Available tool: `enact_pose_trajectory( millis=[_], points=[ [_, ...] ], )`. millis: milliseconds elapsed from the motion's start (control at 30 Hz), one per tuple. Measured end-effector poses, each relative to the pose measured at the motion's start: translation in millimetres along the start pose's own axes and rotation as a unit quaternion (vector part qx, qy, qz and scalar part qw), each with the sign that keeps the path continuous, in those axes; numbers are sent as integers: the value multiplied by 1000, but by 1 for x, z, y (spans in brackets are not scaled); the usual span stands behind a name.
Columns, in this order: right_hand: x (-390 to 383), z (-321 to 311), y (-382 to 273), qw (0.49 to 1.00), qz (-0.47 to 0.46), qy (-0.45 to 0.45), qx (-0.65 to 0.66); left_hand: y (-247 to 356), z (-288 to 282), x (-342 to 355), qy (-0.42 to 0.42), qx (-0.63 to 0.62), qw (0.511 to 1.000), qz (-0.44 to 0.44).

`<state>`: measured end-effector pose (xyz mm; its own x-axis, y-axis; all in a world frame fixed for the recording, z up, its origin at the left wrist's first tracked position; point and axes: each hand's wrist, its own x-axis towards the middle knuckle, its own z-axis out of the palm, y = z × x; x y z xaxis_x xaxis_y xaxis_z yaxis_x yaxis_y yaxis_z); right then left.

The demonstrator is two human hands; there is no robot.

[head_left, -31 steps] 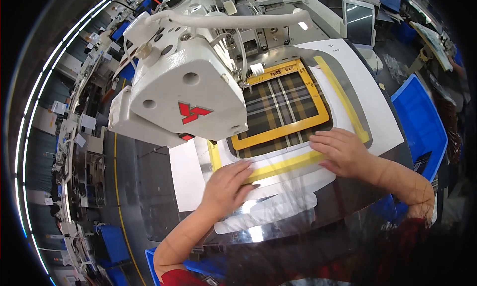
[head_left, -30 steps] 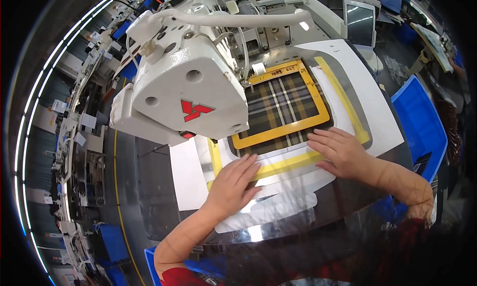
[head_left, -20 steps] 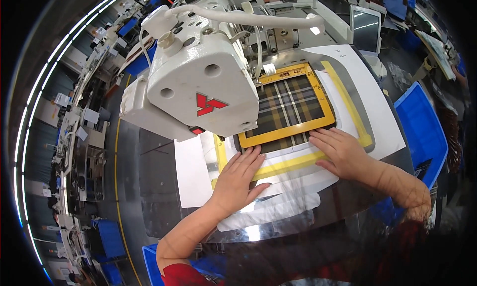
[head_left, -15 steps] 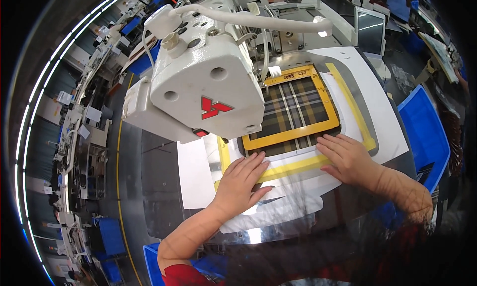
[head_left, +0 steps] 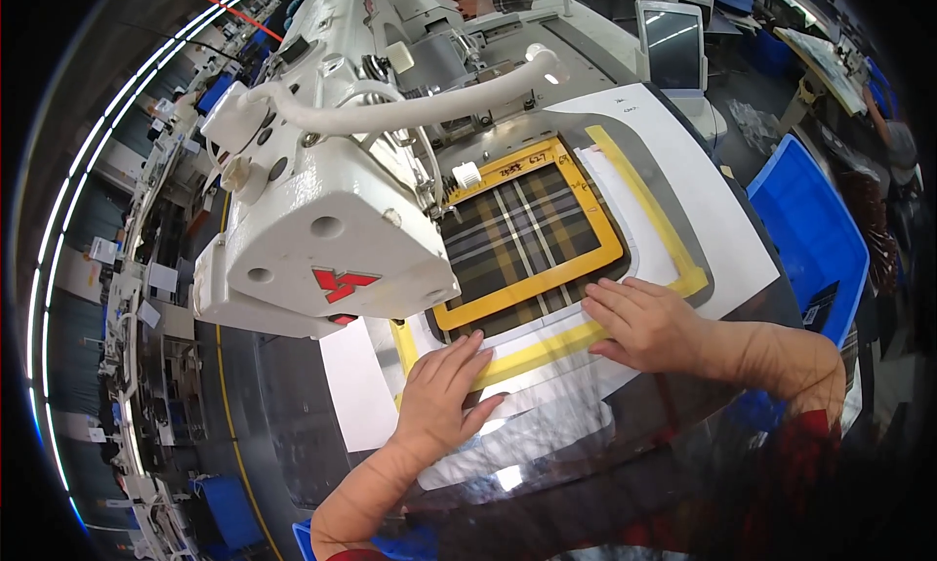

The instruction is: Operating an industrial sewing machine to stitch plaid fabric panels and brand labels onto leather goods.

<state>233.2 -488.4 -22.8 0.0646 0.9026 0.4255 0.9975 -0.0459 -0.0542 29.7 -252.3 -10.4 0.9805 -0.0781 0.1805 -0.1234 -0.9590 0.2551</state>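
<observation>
On the dark machine table [head_left: 673,405], your plaid fabric [head_left: 522,224] lies under the yellow frame [head_left: 532,287], presumably light and soft, best steadied flat at its near edge, where your left hand [head_left: 434,405] and right hand [head_left: 649,329] rest palm-down, fingers extended, pinching nothing visible.

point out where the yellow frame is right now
In the head view, the yellow rectangular frame lies just right of centre, over the plaid fabric, to the right of the white sewing machine and beyond the left hand and right hand.
</observation>
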Motion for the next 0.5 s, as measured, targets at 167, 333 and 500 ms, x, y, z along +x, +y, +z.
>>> enact_pose_trajectory(
  millis=[167,333,500],
  points=[
    [-3,8,6,1000,-9,11,11,-1,4,7,-8,-4,1000,-16],
    [-1,-10,28,997,47,45,41,-12,6,-8,24,-16,1000,2],
    [-119,-86,146,787,434,427,97,-11,14,-11,42,-7,999,25]
  ],
)
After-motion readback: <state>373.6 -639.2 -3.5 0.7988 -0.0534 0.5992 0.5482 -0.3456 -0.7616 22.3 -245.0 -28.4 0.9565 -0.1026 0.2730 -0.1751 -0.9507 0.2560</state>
